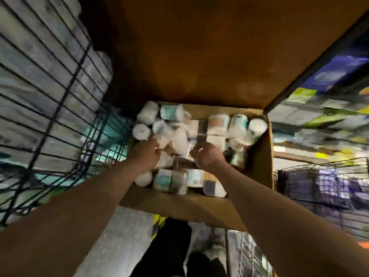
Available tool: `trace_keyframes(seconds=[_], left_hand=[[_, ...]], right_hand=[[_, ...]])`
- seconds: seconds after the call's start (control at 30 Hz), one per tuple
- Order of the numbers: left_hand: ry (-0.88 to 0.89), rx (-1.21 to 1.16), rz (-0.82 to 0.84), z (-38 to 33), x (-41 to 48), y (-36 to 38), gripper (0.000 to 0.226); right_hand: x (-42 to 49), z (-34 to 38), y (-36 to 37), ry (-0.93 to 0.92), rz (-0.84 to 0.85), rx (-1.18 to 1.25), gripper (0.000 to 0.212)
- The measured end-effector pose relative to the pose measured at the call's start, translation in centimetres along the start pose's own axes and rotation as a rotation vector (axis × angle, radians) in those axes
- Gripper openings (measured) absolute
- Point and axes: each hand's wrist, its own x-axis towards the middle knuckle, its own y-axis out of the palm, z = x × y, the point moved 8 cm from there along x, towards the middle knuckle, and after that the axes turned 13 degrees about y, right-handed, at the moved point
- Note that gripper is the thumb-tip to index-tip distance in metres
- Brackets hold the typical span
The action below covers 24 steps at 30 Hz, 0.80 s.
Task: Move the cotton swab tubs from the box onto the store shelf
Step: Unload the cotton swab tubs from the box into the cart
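Both hands are reaching into the cardboard box (261,166).
Left hand (146,151) and right hand (206,154) are curling among jumbled cotton swab tubs (217,122); blur is hiding whether either grips one.

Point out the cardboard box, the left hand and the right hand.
cardboard box (261,156): head view, on its bare right inner wall.
left hand (144,152): head view, on the back of the hand, among the tubs.
right hand (207,154): head view, on the back of the hand.
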Motion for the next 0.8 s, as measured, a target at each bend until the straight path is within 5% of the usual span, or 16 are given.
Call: trace_keyframes(seconds=[0.2, 0.43, 0.57, 0.8], left_hand=[[-0.074, 0.026, -0.095, 5.9, 0.1, 1.2, 0.048], [-0.138, -0.071, -0.042, 8.5, 1.2, 4.8, 0.097], [-0.184, -0.056, -0.051, 8.4, 1.3, 5.6, 0.095], [-0.188, -0.133, -0.088, 8.3, 1.2, 5.2, 0.086]], right_hand=[[3.1, 0.4, 11.4, 0.011, 0.184, -0.157, 0.056], [5.6, -1.0, 17.0, 0.111, 0.239, -0.195, 0.097], [6.3, -1.0, 17.6, 0.1, 0.379, -0.16, 0.111], [5.8, -2.0, 15.1, 0.126, 0.256, -0.134, 0.048]])
